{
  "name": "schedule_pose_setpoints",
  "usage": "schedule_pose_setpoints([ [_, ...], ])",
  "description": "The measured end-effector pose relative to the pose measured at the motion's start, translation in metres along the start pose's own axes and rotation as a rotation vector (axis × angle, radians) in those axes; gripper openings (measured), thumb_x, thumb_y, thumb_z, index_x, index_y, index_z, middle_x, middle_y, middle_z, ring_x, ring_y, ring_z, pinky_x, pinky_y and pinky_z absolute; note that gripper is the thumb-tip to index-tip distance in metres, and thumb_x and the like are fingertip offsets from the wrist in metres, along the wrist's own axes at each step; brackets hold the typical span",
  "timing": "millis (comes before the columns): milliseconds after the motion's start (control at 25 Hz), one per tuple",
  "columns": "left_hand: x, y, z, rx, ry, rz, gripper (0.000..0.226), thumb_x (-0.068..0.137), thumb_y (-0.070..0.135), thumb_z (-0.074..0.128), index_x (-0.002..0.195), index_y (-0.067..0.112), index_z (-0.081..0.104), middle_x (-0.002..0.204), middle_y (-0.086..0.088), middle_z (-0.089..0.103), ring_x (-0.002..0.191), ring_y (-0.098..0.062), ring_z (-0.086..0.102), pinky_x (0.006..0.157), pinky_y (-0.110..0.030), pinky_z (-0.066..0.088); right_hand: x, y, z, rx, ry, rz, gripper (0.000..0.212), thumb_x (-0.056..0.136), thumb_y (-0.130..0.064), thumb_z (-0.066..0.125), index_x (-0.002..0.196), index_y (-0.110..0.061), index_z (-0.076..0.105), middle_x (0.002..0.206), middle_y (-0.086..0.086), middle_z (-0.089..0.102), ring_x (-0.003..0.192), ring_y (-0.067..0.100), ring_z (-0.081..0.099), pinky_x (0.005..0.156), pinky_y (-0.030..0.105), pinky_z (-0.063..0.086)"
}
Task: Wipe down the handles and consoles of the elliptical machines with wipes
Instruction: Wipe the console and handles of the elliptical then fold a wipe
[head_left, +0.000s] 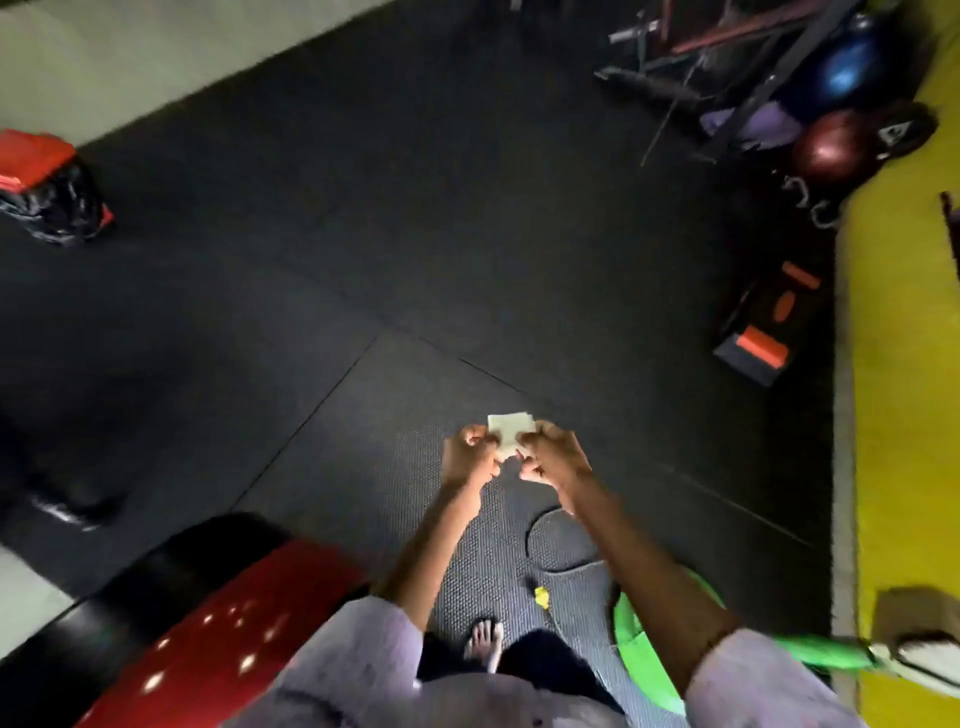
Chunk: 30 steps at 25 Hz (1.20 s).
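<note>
White wipe (511, 431) sits folded between both hands, above the dark floor (363, 260); left hand (468, 457) and right hand (553, 457) each pinch it with curled fingers (530, 441).

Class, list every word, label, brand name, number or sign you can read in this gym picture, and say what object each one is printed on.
No text can be read in this picture.
Weight plate, upper right: a pale triangular mark, too blurred to read.
Black stand by the yellow strip: plain orange patches, no letters.
Wipe, held between the left hand and right hand: blank.
Red and black bin, far left: no lettering visible.
</note>
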<state>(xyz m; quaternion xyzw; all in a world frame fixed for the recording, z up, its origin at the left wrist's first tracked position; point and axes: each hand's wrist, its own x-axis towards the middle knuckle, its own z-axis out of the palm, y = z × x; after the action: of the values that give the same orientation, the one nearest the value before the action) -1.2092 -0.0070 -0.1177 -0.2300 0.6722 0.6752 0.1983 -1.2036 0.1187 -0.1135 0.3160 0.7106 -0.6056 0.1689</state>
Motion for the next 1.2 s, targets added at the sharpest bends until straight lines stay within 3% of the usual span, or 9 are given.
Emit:
schedule_pose_setpoints([
  [200,0.146,0.085,-0.034,-0.105,0.136,-0.026,0.02,0.093,0.0,0.055,0.076,0.009,0.06,0.052,-0.003,0.052,0.032,-0.006,0.04,0.034,-0.015,0.028,0.139,-0.111,0.067,0.036,-0.233,0.001,0.019,0.096,-0.005,0.053,0.088,-0.018,0.064,0.071,0.003,0.061,0.056,0.01,0.047,0.051,0.022,0.042],
  [360,0.241,0.154,-0.093,-0.212,0.299,-0.008,0.024,0.091,-0.002,0.051,0.072,0.005,0.062,0.045,0.0,0.05,0.037,-0.012,0.039,0.036,-0.014,0.025,0.227,-0.214,0.159,-0.063,-0.41,-0.024,0.02,0.097,-0.005,0.05,0.087,-0.017,0.062,0.068,0.003,0.058,0.043,0.007,0.04,0.052,0.021,0.043],
  [640,0.369,0.258,-0.283,-0.352,0.667,0.019,0.023,0.089,0.001,0.055,0.069,0.011,0.062,0.052,-0.001,0.056,0.042,-0.012,0.043,0.04,-0.017,0.03,0.309,-0.358,0.389,-0.348,-0.779,-0.101,0.016,0.097,-0.011,0.052,0.087,-0.019,0.061,0.062,0.0,0.058,0.044,0.009,0.043,0.055,0.023,0.041],
  [880,0.485,0.324,-0.456,-0.405,0.72,-0.043,0.017,0.086,0.002,0.056,0.073,0.01,0.064,0.056,-0.002,0.058,0.045,-0.014,0.043,0.041,-0.018,0.03,0.373,-0.458,0.59,-0.424,-0.791,-0.05,0.01,0.1,-0.015,0.053,0.094,-0.02,0.059,0.078,0.001,0.061,0.065,0.011,0.055,0.062,0.025,0.047],
  [1200,0.609,0.457,-0.68,-0.337,0.737,0.012,0.017,0.085,0.005,0.055,0.072,0.009,0.066,0.054,0.001,0.058,0.044,-0.012,0.044,0.046,-0.022,0.032,0.43,-0.601,0.852,-0.383,-0.783,-0.112,0.007,0.095,-0.015,0.06,0.089,-0.018,0.06,0.069,0.002,0.057,0.052,0.009,0.047,0.051,0.021,0.041],
])
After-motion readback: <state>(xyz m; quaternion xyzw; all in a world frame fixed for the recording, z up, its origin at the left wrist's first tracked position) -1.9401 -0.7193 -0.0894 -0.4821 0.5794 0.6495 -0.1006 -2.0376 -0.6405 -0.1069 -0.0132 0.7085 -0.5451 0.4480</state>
